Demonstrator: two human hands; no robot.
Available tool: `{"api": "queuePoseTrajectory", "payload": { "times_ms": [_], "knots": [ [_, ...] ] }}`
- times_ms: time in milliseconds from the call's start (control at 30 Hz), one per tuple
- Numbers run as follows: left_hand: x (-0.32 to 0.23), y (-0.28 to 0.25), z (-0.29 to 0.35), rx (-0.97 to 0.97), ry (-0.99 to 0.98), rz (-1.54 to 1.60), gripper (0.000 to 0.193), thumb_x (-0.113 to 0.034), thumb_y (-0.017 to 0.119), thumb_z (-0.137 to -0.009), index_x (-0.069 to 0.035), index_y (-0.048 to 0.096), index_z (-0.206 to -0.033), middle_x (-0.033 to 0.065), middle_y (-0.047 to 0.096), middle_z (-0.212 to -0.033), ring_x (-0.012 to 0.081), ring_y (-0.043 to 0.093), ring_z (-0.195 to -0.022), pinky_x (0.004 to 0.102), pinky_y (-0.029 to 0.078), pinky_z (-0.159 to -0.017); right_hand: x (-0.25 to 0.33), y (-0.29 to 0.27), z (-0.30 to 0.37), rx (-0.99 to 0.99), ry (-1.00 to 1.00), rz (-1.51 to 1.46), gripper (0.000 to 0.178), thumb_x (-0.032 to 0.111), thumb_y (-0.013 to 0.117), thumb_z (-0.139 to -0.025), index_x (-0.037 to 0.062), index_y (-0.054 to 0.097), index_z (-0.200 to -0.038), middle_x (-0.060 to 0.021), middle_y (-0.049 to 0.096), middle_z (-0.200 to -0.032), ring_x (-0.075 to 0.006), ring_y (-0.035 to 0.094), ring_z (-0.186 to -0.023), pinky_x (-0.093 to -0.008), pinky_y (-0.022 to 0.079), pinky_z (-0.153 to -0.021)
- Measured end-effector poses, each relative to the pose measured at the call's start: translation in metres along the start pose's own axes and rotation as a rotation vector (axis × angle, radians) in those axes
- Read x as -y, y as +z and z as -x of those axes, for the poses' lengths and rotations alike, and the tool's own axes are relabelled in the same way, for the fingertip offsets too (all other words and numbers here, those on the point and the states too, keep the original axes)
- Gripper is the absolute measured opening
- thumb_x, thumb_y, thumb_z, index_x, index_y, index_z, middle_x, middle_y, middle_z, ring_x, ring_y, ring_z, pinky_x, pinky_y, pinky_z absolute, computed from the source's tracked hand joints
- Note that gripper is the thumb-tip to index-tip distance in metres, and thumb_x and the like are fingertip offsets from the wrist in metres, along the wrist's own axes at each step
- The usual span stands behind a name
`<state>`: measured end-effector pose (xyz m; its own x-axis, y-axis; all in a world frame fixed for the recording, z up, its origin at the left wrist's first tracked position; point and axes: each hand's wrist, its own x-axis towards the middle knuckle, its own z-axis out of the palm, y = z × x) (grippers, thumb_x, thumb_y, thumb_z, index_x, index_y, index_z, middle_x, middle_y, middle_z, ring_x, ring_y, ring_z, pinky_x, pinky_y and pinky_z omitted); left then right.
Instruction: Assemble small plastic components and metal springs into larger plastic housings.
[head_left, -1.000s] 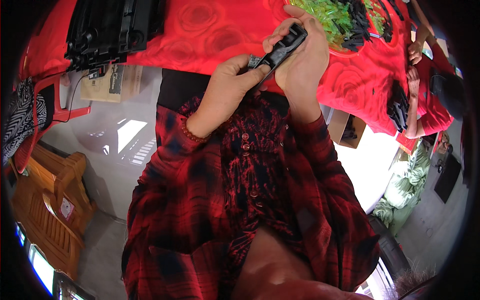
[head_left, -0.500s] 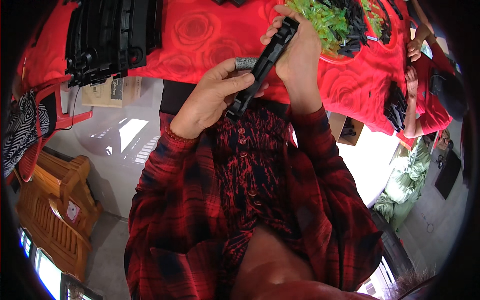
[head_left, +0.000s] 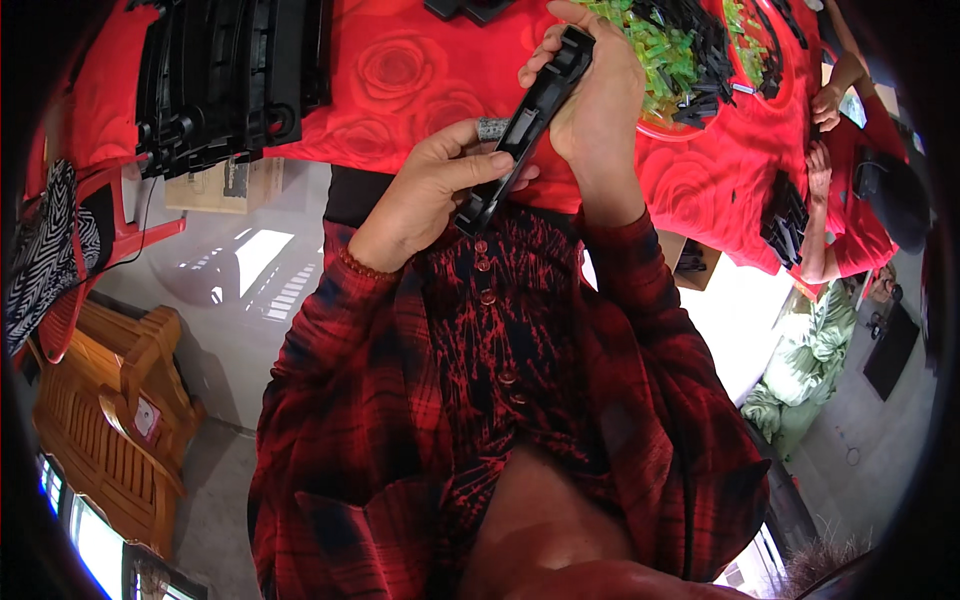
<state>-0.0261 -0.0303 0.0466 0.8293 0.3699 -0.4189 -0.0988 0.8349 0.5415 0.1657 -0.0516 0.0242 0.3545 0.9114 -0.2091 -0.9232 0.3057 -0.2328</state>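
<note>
Between my two hands is a long, narrow black plastic part (head_left: pixel 527 130), tilted with its upper end leaning right. My left hand (head_left: pixel 430 185) pinches its lower half, thumb across the near face; one finger wears a grey speckled wrap (head_left: pixel 491 128). Around the upper end curl the fingers of my right hand (head_left: pixel 605 100), its palm against the part's right side. The part is held over the front edge of the red rose-patterned tablecloth (head_left: pixel 395 75). Just past my right hand lies a heap of small green and black plastic pieces (head_left: pixel 675 60) in a red tray.
Several long black plastic parts (head_left: pixel 225 75) are stacked at the table's left. Another person's hands (head_left: pixel 822 165) are at the right edge beside more black parts (head_left: pixel 785 220). A cardboard box (head_left: pixel 225 187) and a carved wooden chair (head_left: pixel 110 420) stand left below the table.
The black part has turned slightly in my hands, so more of its inner face shows. Both hands keep their hold. The view has shifted a little.
</note>
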Motion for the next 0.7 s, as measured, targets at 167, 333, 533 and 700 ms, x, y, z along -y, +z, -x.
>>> {"api": "queuePoseTrajectory", "payload": {
  "times_ms": [167, 333, 533, 700],
  "knots": [
    [-0.003, -0.005, -0.003, 0.067, -0.036, 0.171, 0.029, -0.007, 0.052, -0.098, 0.007, 0.056, -0.122, 0.0154, 0.067, -0.112, 0.0290, 0.067, -0.110, 0.0384, 0.052, -0.101, -0.014, 0.056, 0.011, -0.271, -0.182, 0.668, 0.036, 0.032, 0.050, -0.103, -0.0010, 0.058, -0.112, -0.0041, 0.057, -0.075, -0.0154, 0.058, -0.057, -0.0298, 0.052, -0.053],
    [-0.003, -0.006, -0.005, 0.059, -0.073, 0.241, 0.030, -0.013, 0.048, -0.100, 0.009, 0.056, -0.120, 0.0184, 0.066, -0.114, 0.0350, 0.066, -0.114, 0.0426, 0.050, -0.104, -0.009, 0.030, 0.000, -0.117, -0.128, 0.483, 0.034, 0.031, 0.049, -0.104, -0.0013, 0.059, -0.111, -0.0045, 0.057, -0.076, -0.0156, 0.058, -0.058, -0.0302, 0.053, -0.053],
    [0.003, -0.014, -0.009, 0.062, -0.091, 0.330, 0.042, -0.018, 0.044, -0.102, 0.009, 0.047, -0.135, 0.0262, 0.059, -0.131, 0.0437, 0.057, -0.124, 0.0496, 0.042, -0.112, -0.015, 0.042, 0.000, -0.228, -0.167, 0.711, 0.035, 0.032, 0.048, -0.106, -0.0017, 0.059, -0.111, -0.0047, 0.057, -0.077, -0.0157, 0.058, -0.058, -0.0296, 0.053, -0.053],
    [0.002, -0.011, -0.007, 0.075, -0.072, 0.401, 0.037, -0.016, 0.046, -0.102, 0.006, 0.053, -0.131, 0.0205, 0.063, -0.128, 0.0373, 0.061, -0.120, 0.0444, 0.046, -0.108, -0.015, 0.042, 0.000, -0.266, -0.150, 0.725, 0.035, 0.031, 0.047, -0.106, -0.0008, 0.059, -0.111, -0.0043, 0.057, -0.077, -0.0155, 0.059, -0.058, -0.0294, 0.053, -0.053]
  ]
}}
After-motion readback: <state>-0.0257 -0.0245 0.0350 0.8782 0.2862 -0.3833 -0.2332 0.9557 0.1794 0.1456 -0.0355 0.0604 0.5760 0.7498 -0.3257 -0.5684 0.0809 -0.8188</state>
